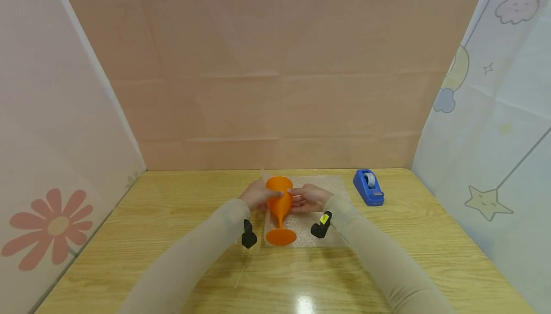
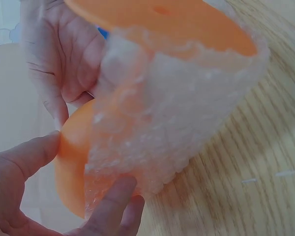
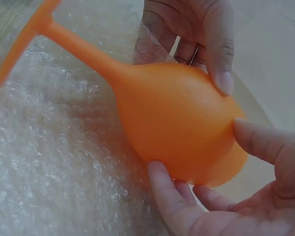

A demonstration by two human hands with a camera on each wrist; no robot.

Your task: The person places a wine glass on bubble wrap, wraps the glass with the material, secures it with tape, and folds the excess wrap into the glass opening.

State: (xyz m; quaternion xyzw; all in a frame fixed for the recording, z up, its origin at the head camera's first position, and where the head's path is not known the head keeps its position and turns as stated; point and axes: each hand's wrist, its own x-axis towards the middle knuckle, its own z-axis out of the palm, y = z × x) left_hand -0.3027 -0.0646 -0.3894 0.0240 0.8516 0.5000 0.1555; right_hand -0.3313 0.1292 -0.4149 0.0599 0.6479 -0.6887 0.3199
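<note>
An orange goblet (image 1: 281, 202) lies over a sheet of bubble wrap (image 1: 327, 237), its round foot toward me and its bowl away. My left hand (image 1: 256, 194) grips the left side of the bowl, thumb on the orange surface. In the left wrist view its fingers press the bubble wrap (image 2: 162, 108) against the goblet from outside. On the bowl's right side, my right hand (image 3: 246, 191) holds the goblet (image 3: 182, 118) between thumb and fingertips. The wrap's left part stands raised beside the bowl, while the rest spreads under and to the right of it.
A blue tape dispenser (image 1: 369, 188) with a roll of tape stands at the back right of the wooden table (image 1: 172, 218). A thin pale strip (image 1: 242, 268) lies on the table below my left wrist. Cloth walls (image 1: 275, 89) rise behind and at both sides.
</note>
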